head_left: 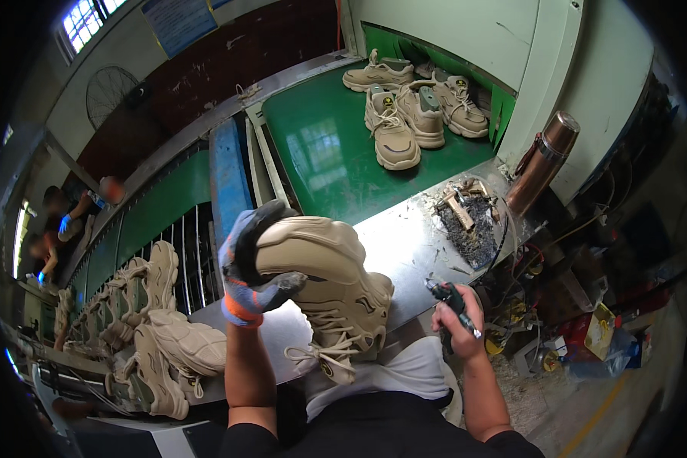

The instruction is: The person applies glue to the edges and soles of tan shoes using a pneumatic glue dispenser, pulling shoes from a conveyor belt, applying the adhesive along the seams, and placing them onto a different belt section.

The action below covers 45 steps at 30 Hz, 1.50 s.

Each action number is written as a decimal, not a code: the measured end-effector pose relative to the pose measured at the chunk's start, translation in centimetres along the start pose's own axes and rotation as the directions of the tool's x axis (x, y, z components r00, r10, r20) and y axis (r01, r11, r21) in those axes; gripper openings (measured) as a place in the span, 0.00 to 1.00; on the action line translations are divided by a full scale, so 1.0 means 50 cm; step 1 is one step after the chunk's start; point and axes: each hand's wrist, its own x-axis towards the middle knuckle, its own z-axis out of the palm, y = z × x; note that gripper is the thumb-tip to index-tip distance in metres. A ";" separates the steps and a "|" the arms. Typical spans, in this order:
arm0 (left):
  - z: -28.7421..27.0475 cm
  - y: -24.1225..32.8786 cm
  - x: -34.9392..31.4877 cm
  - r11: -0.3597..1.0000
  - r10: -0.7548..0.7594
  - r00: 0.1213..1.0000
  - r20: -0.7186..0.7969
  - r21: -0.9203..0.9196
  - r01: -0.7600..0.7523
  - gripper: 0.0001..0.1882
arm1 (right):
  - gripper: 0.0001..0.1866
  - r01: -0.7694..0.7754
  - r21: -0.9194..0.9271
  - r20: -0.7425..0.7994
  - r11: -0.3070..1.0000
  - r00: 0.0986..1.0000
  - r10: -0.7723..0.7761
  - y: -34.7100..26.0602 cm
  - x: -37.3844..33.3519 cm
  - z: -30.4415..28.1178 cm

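My left hand (256, 267), in a grey and black work glove with an orange cuff, is closed round the toe end of a beige sneaker (332, 263). The sneaker is tilted, its thick sole side up and its tied laces hanging toward my lap. To the right of it, my right hand (463, 324) is bare and wrapped round a small dark hand tool (452, 300) with metallic ends. I cannot make out the tool's exact kind. It is apart from the sneaker, over the edge of the metal ledge (393, 252).
Several beige sneakers (393, 126) stand on the green conveyor belt (305, 153). More sneakers (179, 343) crowd a rack at the left. A copper-coloured thermos (542, 160) stands beside a pile of dark scraps (469, 225). Two blurred people (69, 214) work at far left.
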 end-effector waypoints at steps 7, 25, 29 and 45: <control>0.006 -0.028 0.039 0.999 0.043 0.997 0.058 -0.017 -0.042 0.43 | 0.23 0.526 -0.114 0.418 0.843 0.795 -0.439 -0.164 0.060 0.113; -0.051 -0.163 0.070 0.987 -0.132 0.991 0.016 -0.087 0.133 0.49 | 0.21 0.446 -0.088 0.320 0.891 0.859 -0.399 0.010 0.124 0.159; -0.059 -0.178 0.060 0.985 -0.158 0.987 -0.035 -0.077 0.155 0.52 | 0.20 0.345 -0.046 0.325 0.937 0.893 -0.312 0.052 0.080 0.137; -0.122 -0.217 -0.149 0.725 -0.620 0.714 -0.325 -0.586 0.362 0.39 | 0.19 -0.152 0.407 0.267 0.900 0.963 0.042 0.111 0.024 0.119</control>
